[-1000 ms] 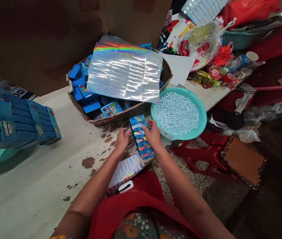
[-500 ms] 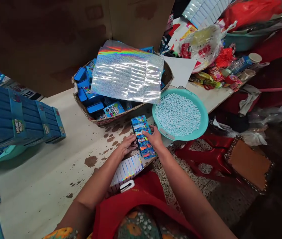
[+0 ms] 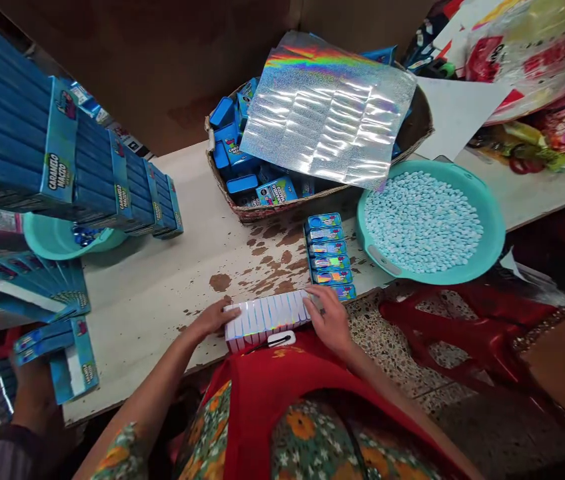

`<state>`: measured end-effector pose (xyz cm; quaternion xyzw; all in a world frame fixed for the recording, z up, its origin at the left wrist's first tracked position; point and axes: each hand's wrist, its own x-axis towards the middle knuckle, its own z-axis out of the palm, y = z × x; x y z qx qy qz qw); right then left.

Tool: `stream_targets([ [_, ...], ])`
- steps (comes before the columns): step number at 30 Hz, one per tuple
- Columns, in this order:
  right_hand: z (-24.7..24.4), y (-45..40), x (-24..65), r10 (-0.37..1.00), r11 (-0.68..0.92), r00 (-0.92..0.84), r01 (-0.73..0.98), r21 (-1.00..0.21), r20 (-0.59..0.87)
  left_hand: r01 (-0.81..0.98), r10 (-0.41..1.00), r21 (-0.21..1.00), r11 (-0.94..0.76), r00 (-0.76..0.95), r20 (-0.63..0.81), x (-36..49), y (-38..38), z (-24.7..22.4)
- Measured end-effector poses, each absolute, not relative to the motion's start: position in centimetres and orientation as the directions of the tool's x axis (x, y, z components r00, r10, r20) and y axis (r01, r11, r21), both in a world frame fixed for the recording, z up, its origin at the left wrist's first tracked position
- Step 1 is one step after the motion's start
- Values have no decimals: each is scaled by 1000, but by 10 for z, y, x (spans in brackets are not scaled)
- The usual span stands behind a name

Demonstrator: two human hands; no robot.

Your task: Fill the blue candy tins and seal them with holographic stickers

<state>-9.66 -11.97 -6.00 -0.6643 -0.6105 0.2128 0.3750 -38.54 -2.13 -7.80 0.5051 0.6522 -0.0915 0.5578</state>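
Note:
A striped, shiny white sticker sheet (image 3: 268, 315) lies along the table's front edge, close to my apron. My left hand (image 3: 213, 316) holds its left end, thumb on top. My right hand (image 3: 331, 319) has thumb and fingers closed at its right end. Just beyond my right hand stands a row of several small blue candy boxes (image 3: 328, 248) in a tray, with shiny strips across some tops. The nearest box is partly behind my right hand.
A carton (image 3: 257, 212) of loose blue boxes carries a large holographic sheet (image 3: 330, 110). Right of it is a turquoise basin (image 3: 493, 230) of pale blue candies. Stacked blue display boxes (image 3: 62, 153) stand left. Another person's hand (image 3: 32, 393) is at lower left. A red stool (image 3: 432, 327) stands right.
Both hands have left the row of candy boxes and come nearer my body, onto the two ends of the sticker sheet. My view has turned left, bringing another person's arm into sight.

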Motion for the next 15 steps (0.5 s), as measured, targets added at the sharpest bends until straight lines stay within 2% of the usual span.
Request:
stream_targets([
  [2, -69, -130, -103, 978, 61, 107, 673, -737, 180, 470, 555, 589, 657, 226, -800, -387, -40, -84],
  [4, -72, -137, -104, 978, 94, 69, 694, -714, 196, 230, 609, 654, 721, 242, -756, -380, -51, -89],
  [7, -71, -145, -104, 978, 69, 95, 697, -714, 187, 105, 672, 706, 701, 234, -702, -367, -56, -85],
  [10, -71, -153, -105, 989, -47, 139, 633, -773, 54, 59, 735, 759, 649, 210, -645, -365, -52, -69],
  [12, -75, -157, -107, 983, -150, 171, 558, -816, -64, 6, 822, 827, 563, 103, -560, -376, -45, -60],
  [15, -84, -158, -112, 974, -208, 181, 474, -856, -136, -35, 893, 931, 362, -274, -358, -416, -38, -61],
])
